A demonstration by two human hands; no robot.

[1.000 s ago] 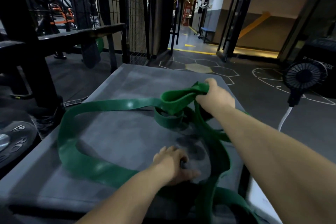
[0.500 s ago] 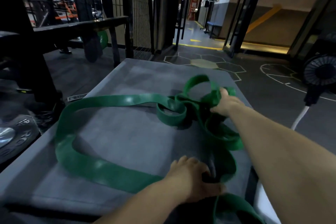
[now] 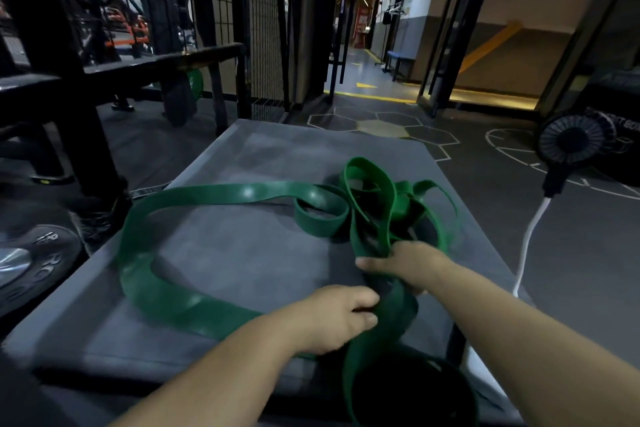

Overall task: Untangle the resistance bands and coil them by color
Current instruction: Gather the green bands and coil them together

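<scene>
Green resistance bands (image 3: pixel 214 192) lie on a grey padded platform (image 3: pixel 242 253), one long loop sweeping left and a knot of smaller loops (image 3: pixel 374 204) at the right. My left hand (image 3: pixel 336 317) grips a green strand near the platform's front edge. Just beyond it my right hand (image 3: pixel 408 265) grips the bundle of strands below the tangle. A dark band shows between the two hands, mostly hidden. One strand hangs off the front edge.
A black fan (image 3: pixel 571 142) with a white cable (image 3: pixel 530 239) stands on the floor at the right. A weight plate (image 3: pixel 31 263) lies at the left. A black rack and bench (image 3: pixel 156 62) stand behind the platform's left side.
My right hand let go of the far loops and came back toward me to grip the bundle. The loops it held dropped onto the platform. My left hand shifted slightly right along the strand.
</scene>
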